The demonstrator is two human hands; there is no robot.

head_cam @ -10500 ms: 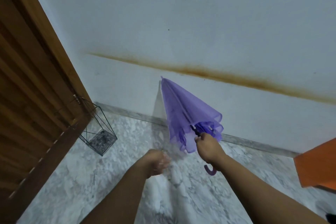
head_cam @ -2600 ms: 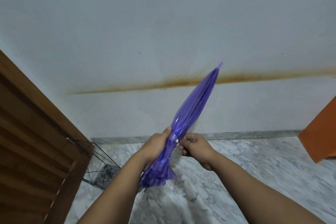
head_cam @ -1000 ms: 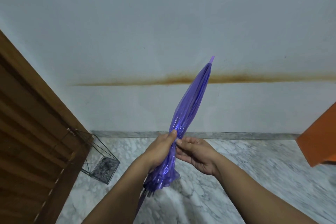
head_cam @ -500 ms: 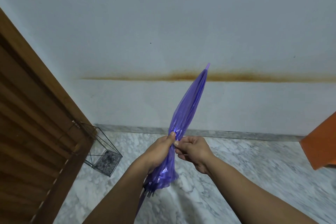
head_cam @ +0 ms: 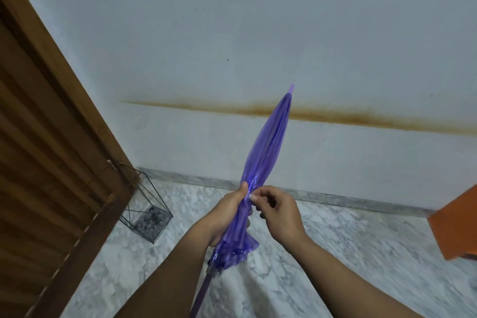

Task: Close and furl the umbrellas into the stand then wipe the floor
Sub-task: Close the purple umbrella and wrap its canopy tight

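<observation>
Translucent purple furled umbrella (head_cam: 265,155) stands tilted, tip up and far right, above the grey marble floor (head_cam: 348,253). Left hand (head_cam: 227,212) wraps its fingers around the canopy; right hand (head_cam: 277,210) pinches it beside the left thumb. Black wire-frame stand (head_cam: 144,212) sits left, by the brown louvred door (head_cam: 46,162).

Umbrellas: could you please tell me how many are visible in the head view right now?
1: a purple umbrella, furled, gripped by the left hand with the right hand pinching at it. The wire stand looks empty; others may lie out of view.
</observation>
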